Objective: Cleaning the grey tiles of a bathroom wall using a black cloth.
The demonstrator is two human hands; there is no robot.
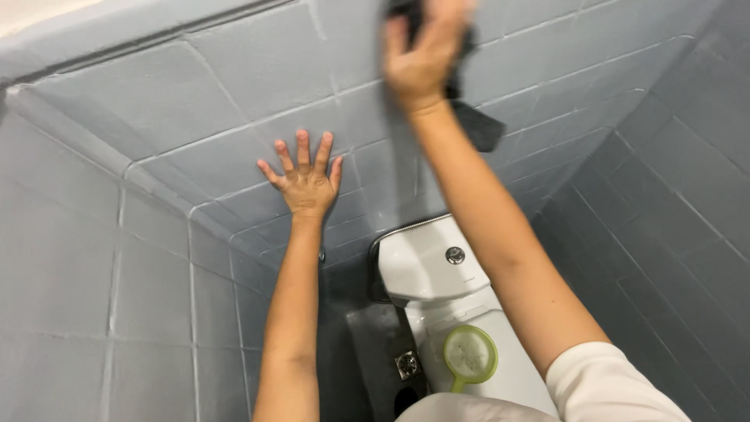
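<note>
The right hand (422, 55) is blurred and its fingertips run off the top edge. The dark cloth (476, 125) it presses to the wall is mostly hidden behind hand and wrist, and its top is cut off too. The right arm covers part of the toilet (426, 266), whose bowl is cut by the bottom edge. Both arms leave the frame below.

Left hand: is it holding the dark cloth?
No, the left hand lies flat and empty on the grey wall tiles; the right hand presses the dark cloth.
</note>
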